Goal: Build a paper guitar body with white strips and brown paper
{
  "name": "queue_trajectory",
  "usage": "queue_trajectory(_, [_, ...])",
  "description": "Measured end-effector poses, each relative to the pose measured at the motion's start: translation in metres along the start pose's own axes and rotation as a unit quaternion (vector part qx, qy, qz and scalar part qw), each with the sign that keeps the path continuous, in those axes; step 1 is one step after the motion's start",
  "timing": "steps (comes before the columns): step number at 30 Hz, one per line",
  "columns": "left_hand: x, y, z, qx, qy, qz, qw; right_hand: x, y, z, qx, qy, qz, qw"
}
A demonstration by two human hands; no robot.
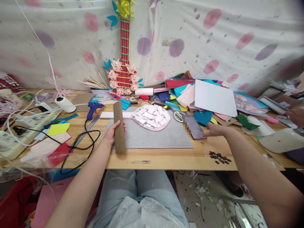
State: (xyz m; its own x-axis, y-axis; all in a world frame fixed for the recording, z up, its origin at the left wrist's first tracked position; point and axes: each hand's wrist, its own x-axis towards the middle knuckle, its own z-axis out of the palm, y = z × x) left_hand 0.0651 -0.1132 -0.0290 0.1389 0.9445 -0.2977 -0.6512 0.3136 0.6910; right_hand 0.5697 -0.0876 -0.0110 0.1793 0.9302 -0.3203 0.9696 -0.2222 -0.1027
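My left hand (111,133) is closed round a long, flat brown strip (119,131), held upright over the left end of the grey cutting mat (156,141); its material is hard to make out. My right hand (215,130) reaches to a phone (196,128) lying on the table, one finger stretched out at its lower right edge. Between the hands lies a white guitar-like shape (152,117), its round body covered with small white pieces and its neck pointing left. Scissors (178,116) rest beside the body.
A blue glue gun (93,109) with a black cable stands at left, near a power strip (26,129). Small dark beads (219,156) lie front right. Behind are a red decorated guitar (124,69), coloured sheets and a white board (215,98). Another person's hand (295,116) is far right.
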Motion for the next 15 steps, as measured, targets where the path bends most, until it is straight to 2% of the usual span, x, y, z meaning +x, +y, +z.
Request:
queue_trajectory(4, [0.000, 0.000, 0.003, -0.018, 0.006, -0.002, 1.000, 0.007, 0.012, 0.006, 0.018, 0.002, 0.001, 1.000])
queue_trajectory(12, [0.002, -0.002, 0.001, 0.000, 0.012, 0.007, 1.000, -0.003, 0.001, 0.003, 0.025, -0.011, -0.008, 1.000])
queue_trajectory(15, [0.003, -0.002, 0.000, 0.006, 0.007, 0.006, 1.000, -0.006, -0.011, -0.002, 0.036, 0.038, -0.005, 0.999])
